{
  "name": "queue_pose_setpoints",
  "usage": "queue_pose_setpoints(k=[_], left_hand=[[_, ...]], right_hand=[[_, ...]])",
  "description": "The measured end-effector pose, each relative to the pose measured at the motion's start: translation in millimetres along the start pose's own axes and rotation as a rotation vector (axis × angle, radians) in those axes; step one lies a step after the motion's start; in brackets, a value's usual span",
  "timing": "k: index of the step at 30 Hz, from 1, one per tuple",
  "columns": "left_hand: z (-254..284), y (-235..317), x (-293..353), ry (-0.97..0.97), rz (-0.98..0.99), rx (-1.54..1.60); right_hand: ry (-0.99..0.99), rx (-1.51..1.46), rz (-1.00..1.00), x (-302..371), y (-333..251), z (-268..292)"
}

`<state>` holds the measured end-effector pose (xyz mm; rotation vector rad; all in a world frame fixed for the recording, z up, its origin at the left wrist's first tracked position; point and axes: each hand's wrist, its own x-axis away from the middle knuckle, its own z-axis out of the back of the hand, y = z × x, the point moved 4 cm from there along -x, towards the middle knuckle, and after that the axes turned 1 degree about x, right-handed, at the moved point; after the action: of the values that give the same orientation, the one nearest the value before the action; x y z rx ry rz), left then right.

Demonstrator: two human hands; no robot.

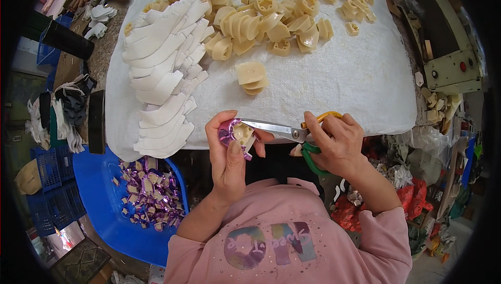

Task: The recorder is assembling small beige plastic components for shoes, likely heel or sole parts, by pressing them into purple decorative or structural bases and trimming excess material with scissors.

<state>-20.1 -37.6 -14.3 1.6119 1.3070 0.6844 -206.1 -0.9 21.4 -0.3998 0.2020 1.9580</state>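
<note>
In front of my chest, my left hand grips what looks like a shoe heel, a hollow beige plastic block wrapped in shiny purple sheet. Its hollow side faces up, between thumb and fingers. A pair of scissors with one yellow and one green handle loop is in my right hand, fingers through the loops. The blades point left and their tips reach the rim of the purple-wrapped heel. From this view I cannot tell whether the blades are cutting the sheet. Both hands are just off the table's near edge.
White cloth covers the table. Stacked white curved pieces lie left, beige heels across the back, and a small stack of beige heels nearer. A blue tub at lower left holds purple-wrapped heels. Red plastic bags lie right.
</note>
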Motion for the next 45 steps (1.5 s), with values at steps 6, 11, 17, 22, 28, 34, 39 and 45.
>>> queue_pose_setpoints(k=[6, 11, 17, 22, 28, 34, 39, 45], left_hand=[[4, -4, 1, -0.037, 0.050, 0.040], [3, -2, 0, -0.074, 0.107, 0.124], [3, -5, 1, -0.057, 0.274, 0.320], [2, -8, 2, -0.008, 0.417, 0.394], [2, -13, 5, -0.097, 0.533, 0.556], [2, -16, 7, -0.126, 0.634, 0.538], [5, -20, 18, -0.080, 0.789, 0.654], [29, -17, 14, 0.060, 0.693, 0.776]], right_hand=[[0.025, 0.047, 0.011, -3, 1, 0], [0.001, 0.015, 0.066, 0, 9, -3], [0.003, -0.021, 0.086, 5, 13, -6], [-0.004, -0.024, 0.034, 2, 16, -5], [-0.024, 0.012, 0.046, 3, 17, -2], [-0.014, 0.004, 0.085, 13, 19, -4], [0.050, -0.097, 0.163, 28, 16, -6], [-0.021, -0.081, 0.161, 49, 35, 7]])
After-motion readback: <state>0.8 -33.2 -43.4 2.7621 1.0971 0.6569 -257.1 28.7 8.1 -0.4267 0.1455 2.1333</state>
